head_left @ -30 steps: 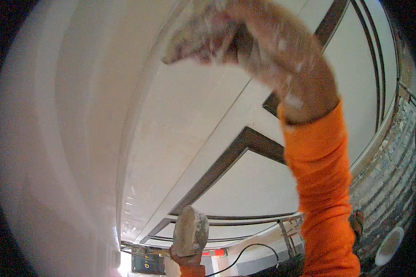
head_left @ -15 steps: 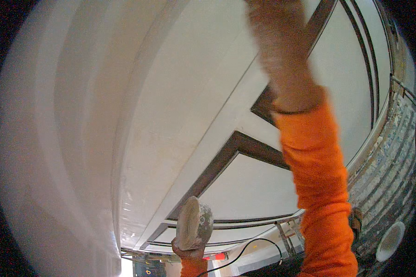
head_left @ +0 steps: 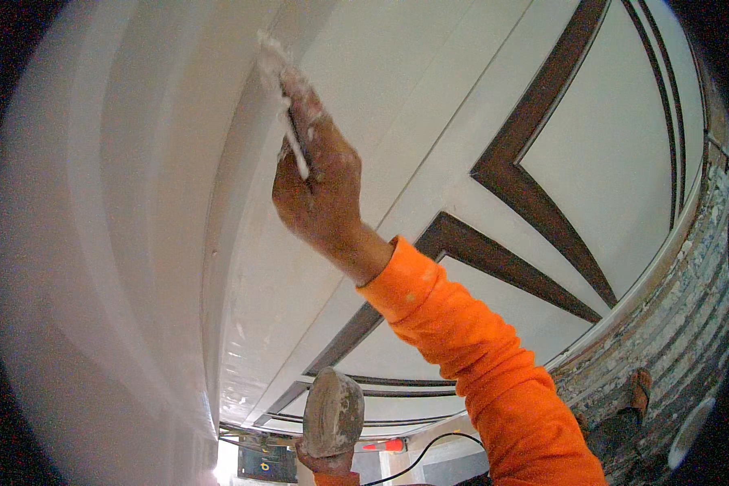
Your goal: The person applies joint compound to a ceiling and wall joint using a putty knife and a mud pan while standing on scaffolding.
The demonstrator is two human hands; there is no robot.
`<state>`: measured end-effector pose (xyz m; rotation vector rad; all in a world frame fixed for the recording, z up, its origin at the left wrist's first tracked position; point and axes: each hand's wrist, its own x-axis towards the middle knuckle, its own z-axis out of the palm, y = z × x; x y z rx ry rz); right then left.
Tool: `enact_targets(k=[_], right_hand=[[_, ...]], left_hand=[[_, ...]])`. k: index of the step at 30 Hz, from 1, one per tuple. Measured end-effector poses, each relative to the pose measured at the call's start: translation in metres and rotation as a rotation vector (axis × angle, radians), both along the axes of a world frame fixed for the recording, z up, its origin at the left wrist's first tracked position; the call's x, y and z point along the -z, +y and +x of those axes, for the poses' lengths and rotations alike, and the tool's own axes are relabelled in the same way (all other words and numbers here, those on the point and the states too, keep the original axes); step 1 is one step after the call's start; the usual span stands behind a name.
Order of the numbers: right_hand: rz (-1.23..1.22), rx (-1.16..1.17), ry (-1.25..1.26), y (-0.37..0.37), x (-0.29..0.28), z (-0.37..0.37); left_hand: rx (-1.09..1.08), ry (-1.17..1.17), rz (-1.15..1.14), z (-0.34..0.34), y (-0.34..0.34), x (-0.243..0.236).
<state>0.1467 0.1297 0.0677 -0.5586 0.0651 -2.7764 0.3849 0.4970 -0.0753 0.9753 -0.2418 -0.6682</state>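
My right hand (head_left: 322, 182), in an orange sleeve, reaches up and left to the pale moulded edge of the ceiling. It is closed on a thin flat scraper (head_left: 294, 139), smeared with white paste that also coats the fingertips. The far end of the scraper is blurred against the moulding (head_left: 247, 138). Low in the view, my left hand (head_left: 328, 463) holds up a round, plaster-crusted bowl (head_left: 332, 415) from beneath. The bowl is tilted, its inside cannot be made out, and it hides part of my left fingers.
Dark brown strips (head_left: 518, 138) frame white ceiling panels (head_left: 603, 121). At the right lie ridged, plaster-spattered boards (head_left: 664, 324), with a sandalled foot (head_left: 641, 390) and a round pale container (head_left: 692, 433). A black cable (head_left: 429, 448) curves near an orange-red object (head_left: 393, 445) at the bottom.
My right hand has swung left and down from the top of the view to the moulding, bringing the scraper into sight. My left hand and the bowl have shifted slightly left and down.
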Motion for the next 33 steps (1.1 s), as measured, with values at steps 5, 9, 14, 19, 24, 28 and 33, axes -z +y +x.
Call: enact_targets(k=[5, 9, 14, 19, 24, 28, 33], right_hand=[[0.037, -0.081, 0.152, 0.029, 0.011, 0.042], [-0.006, -0.134, 0.276, 0.060, 0.023, 0.067], [-0.058, -0.931, 0.388, 0.096, 0.053, 0.076], [-0.207, -1.378, 0.694, 0.064, 0.033, -0.005], [-0.224, -1.033, 0.932, 0.040, 0.022, -0.075], [-0.147, -0.916, 0.582, 0.055, 0.030, -0.119], [-0.121, -0.488, -0.016, 0.031, 0.026, 0.005]], left_hand=[[-0.093, -0.217, 0.115, -0.002, 0.002, 0.008], [-0.026, -0.391, 0.169, 0.002, 0.004, 0.015], [0.078, -0.542, 0.313, -0.006, -0.004, 0.008], [0.350, -0.615, 0.225, -0.049, -0.065, -0.024], [0.159, -0.112, 0.010, 0.001, -0.034, 0.022], [0.107, 0.136, -0.106, -0.011, -0.051, 0.021], [0.017, 0.188, -0.136, -0.023, -0.011, 0.019]])
